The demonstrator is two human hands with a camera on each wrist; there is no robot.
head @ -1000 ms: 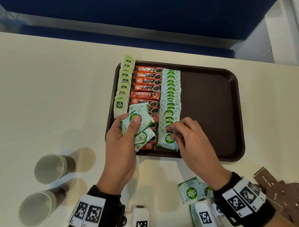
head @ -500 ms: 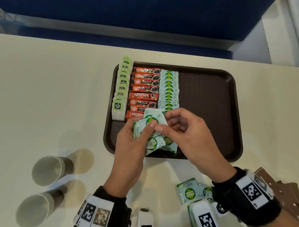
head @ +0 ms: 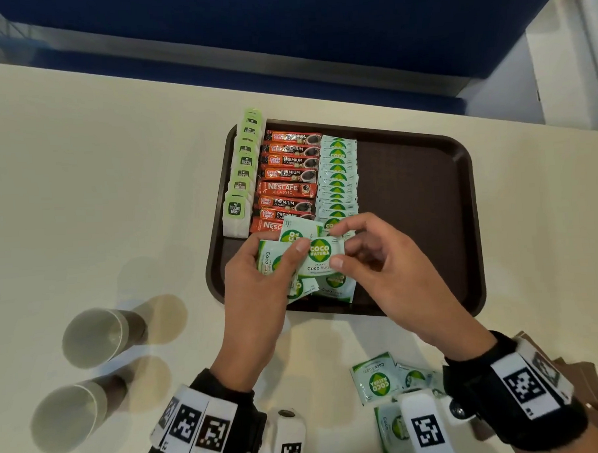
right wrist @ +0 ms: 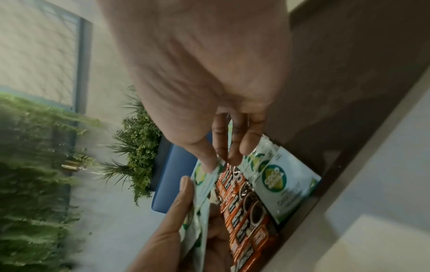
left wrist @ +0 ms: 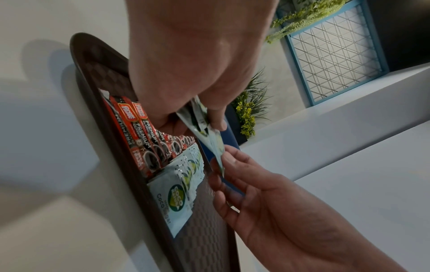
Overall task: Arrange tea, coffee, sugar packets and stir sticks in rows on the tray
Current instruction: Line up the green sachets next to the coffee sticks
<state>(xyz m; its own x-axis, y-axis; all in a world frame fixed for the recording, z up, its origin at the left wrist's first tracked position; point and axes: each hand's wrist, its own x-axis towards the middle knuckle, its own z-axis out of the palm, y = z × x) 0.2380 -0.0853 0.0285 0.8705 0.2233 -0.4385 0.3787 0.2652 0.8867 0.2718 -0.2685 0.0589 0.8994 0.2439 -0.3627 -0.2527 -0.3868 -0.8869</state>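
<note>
Brown tray holds rows of tea bags, coffee sticks, sugar packets.

The brown tray looks like plastic with a textured, matt floor; the coffee sticks are glossy foil, the sugar packets smooth paper, the table matt

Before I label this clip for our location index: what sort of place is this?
Probably an office pantry or hospitality counter. A brown serving tray holds rows of tea bags, coffee sticks and Coco Natura sugar sachets; paper cups lie nearby, with planters behind.
</note>
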